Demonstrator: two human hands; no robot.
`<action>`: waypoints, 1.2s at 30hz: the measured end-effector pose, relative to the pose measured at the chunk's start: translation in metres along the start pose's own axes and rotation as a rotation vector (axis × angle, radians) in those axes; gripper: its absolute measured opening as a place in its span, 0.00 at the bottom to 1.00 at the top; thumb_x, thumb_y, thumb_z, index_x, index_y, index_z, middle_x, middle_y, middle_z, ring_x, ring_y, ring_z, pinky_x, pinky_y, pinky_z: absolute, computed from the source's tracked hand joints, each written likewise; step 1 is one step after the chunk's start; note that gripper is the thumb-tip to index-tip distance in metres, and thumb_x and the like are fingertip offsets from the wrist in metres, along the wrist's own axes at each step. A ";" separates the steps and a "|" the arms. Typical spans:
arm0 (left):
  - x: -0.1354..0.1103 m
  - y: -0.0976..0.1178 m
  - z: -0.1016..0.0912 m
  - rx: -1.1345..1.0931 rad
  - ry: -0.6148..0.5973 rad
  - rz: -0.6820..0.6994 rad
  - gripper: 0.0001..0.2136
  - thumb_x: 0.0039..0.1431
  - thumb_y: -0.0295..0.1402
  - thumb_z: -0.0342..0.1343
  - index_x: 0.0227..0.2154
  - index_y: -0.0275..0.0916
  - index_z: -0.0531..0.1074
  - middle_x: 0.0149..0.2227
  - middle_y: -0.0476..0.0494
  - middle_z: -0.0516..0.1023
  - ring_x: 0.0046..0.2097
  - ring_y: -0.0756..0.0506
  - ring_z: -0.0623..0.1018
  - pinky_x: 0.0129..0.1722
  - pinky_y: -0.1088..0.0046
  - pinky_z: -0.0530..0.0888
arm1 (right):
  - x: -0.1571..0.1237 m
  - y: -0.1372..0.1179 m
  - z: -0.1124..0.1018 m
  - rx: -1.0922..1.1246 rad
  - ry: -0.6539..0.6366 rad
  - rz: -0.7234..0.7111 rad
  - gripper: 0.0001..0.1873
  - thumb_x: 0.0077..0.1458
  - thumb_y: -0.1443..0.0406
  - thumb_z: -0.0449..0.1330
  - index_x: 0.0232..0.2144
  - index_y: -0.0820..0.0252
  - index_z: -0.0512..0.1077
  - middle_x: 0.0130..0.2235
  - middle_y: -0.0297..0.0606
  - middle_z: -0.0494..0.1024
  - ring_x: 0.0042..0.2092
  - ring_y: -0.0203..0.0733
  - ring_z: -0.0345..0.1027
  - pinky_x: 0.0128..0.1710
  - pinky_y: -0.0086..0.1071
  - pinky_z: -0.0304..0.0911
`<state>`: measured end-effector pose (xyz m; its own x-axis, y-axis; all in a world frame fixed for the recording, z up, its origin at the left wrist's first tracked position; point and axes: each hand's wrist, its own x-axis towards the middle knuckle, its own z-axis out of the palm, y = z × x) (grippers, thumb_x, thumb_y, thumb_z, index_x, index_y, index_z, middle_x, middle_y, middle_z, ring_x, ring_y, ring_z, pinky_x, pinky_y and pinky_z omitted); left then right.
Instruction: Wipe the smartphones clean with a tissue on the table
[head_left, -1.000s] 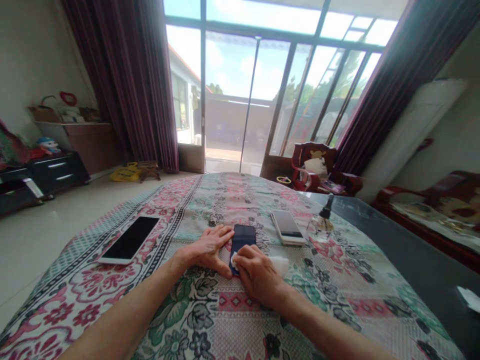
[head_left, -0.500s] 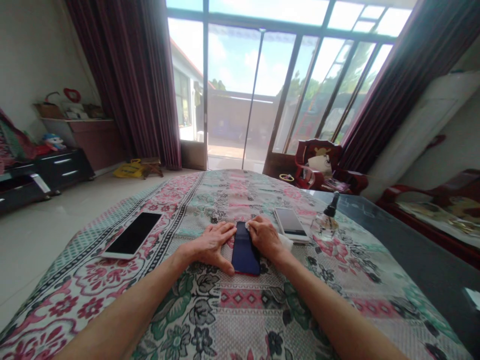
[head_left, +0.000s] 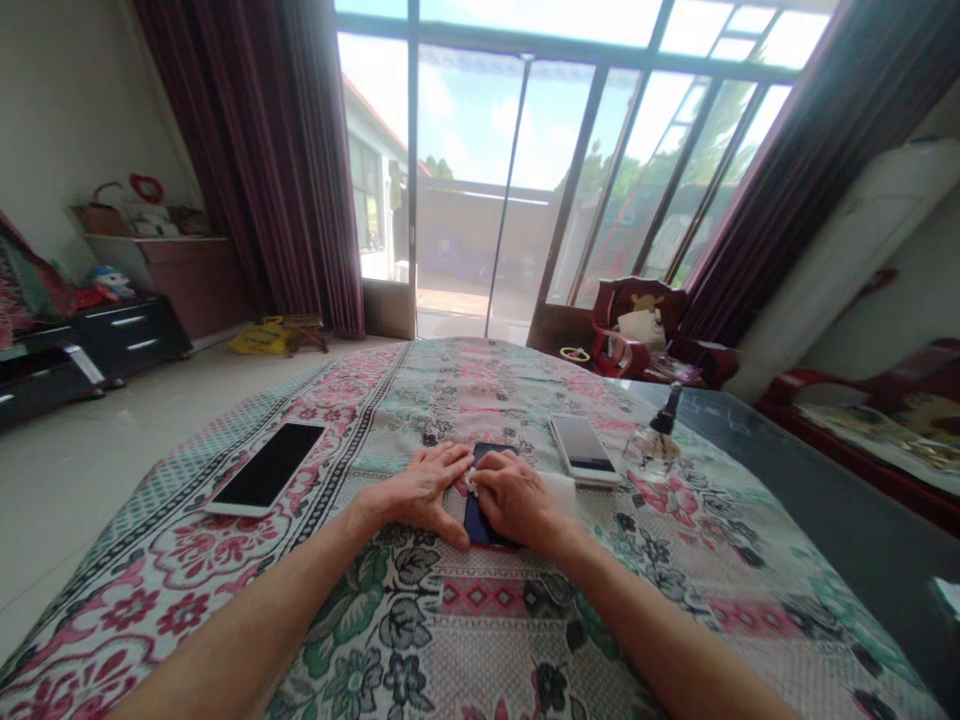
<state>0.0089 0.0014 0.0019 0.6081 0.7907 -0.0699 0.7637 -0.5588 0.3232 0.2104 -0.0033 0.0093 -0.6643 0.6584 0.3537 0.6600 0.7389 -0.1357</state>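
Observation:
A smartphone with a dark blue screen and red edge [head_left: 478,526] lies flat on the patterned tablecloth, partly hidden under my right hand. My left hand [head_left: 426,493] rests spread along its left side, thumb and fingertips at the phone's edge. The fingers of my right hand [head_left: 517,497] are bunched over the screen, pressing a white tissue [head_left: 559,492]; a bit of white shows at the fingertips and more sticks out right of the hand. To the right lies a white smartphone [head_left: 581,448]. Another white-framed phone with a black screen [head_left: 268,468] lies to the left.
A clear bottle with a black spray top [head_left: 660,440] stands at the right of the tablecloth [head_left: 480,640]. Beyond it is a dark tabletop [head_left: 795,480]. Carved red wooden chairs [head_left: 637,330] stand at the back right, near glass doors. A yellow bag [head_left: 262,337] lies on the floor.
My right hand has slid left across the phone with the tissue, from its right edge to its left side, covering more screen. My left hand has stayed in place.

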 end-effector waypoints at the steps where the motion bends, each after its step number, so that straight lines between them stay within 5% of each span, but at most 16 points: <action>1: 0.000 0.000 0.001 0.002 -0.001 -0.001 0.53 0.41 0.62 0.57 0.66 0.41 0.43 0.69 0.37 0.40 0.68 0.32 0.41 0.64 0.50 0.43 | -0.002 -0.004 0.000 0.012 -0.015 -0.021 0.10 0.57 0.68 0.55 0.30 0.57 0.76 0.38 0.37 0.76 0.40 0.39 0.66 0.47 0.32 0.57; 17: -0.001 0.002 0.000 0.020 0.030 0.002 0.56 0.38 0.64 0.57 0.66 0.38 0.43 0.69 0.35 0.41 0.68 0.33 0.42 0.64 0.52 0.44 | 0.040 0.031 0.013 -0.119 0.046 0.162 0.14 0.62 0.67 0.51 0.31 0.59 0.76 0.36 0.40 0.76 0.41 0.41 0.66 0.45 0.31 0.57; 27: -0.002 0.005 0.001 0.026 0.043 -0.017 0.53 0.43 0.63 0.54 0.66 0.40 0.42 0.69 0.37 0.42 0.68 0.33 0.43 0.64 0.53 0.45 | -0.014 -0.003 -0.002 0.071 0.008 -0.110 0.12 0.61 0.70 0.50 0.40 0.59 0.73 0.42 0.42 0.74 0.45 0.43 0.62 0.48 0.37 0.60; 36: -0.001 0.005 0.002 0.030 0.067 -0.019 0.55 0.41 0.63 0.56 0.66 0.37 0.44 0.68 0.36 0.44 0.68 0.33 0.45 0.64 0.54 0.46 | -0.048 -0.019 -0.012 0.215 0.022 -0.181 0.14 0.58 0.72 0.51 0.42 0.57 0.73 0.42 0.40 0.74 0.44 0.42 0.63 0.47 0.38 0.61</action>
<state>0.0124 -0.0025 0.0012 0.5786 0.8155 -0.0120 0.7816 -0.5502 0.2940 0.2341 -0.0505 0.0056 -0.7554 0.5114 0.4097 0.4404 0.8592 -0.2605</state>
